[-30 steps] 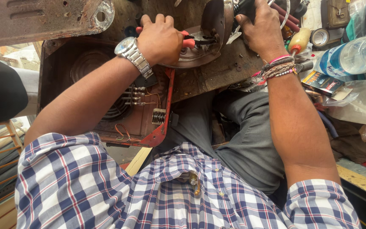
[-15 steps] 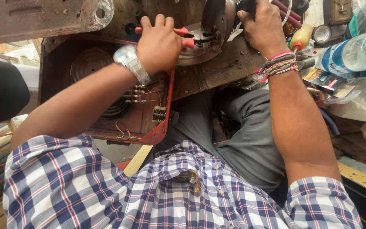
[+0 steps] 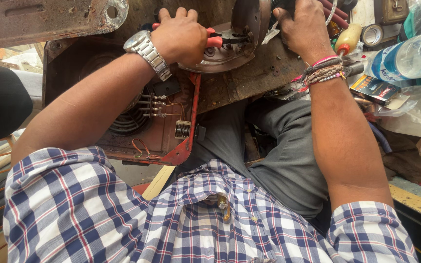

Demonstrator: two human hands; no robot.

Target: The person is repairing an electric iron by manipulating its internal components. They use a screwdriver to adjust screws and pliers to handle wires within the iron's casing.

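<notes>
Red-handled pliers [image 3: 216,40] inside left hand [image 3: 181,36] grip

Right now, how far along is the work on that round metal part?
Done: the red housing lies open, coils and wires bared. In hand: the left hand squeezes red-handled pliers on the round metal part, while the right hand steadies its edge. Left: the part remains on the bench and the housing is not yet closed.

- pliers [image 3: 219,41]: glossy red plastic grips
- round cover [image 3: 230,44]: dull, scuffed metal
- bench [image 3: 254,78]: rough, grimy wood
- bottle [image 3: 405,56]: clear shiny plastic
</notes>
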